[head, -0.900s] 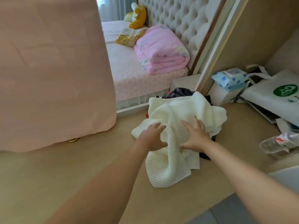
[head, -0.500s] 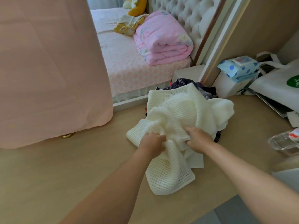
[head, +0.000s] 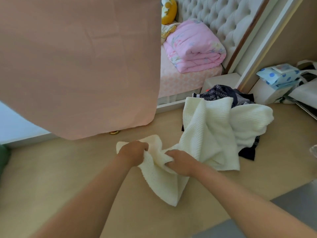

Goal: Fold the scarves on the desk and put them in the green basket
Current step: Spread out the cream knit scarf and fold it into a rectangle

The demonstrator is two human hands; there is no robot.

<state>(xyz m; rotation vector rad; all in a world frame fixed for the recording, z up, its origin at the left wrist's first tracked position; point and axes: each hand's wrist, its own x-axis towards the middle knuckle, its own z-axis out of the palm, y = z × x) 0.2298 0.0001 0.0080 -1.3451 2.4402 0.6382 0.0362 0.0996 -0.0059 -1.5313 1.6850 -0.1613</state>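
Both bare forearms reach forward, the left hand point(head: 133, 152) and right hand point(head: 180, 163) gripping the cream scarf point(head: 202, 134) with curled fingers, close together.

Fingertips of left hand point(head: 133, 152) and right hand point(head: 180, 163) are buried in folds of the cream scarf point(head: 205, 134) they grip, so none are visible. Dark patterned scarves point(head: 223, 93) near the table's point(head: 68, 169) far edge lie mostly under the cream one; count unclear. Pink cloth point(head: 77, 66) hangs over the table's far left part and hides whatever is behind it. Small gold object point(head: 114, 132) half under its hem, kind unclear. Green shape point(head: 3, 158) at the table's left edge is cut off by the frame; cannot tell what it is. Clear object point(head: 314, 150) at the right edge, only a sliver. White bag point(head: 307, 88) at the far right corner, cut off. Yellow plush toy point(head: 169, 11) on the bed is cut by the top edge and partly behind the pink cloth.
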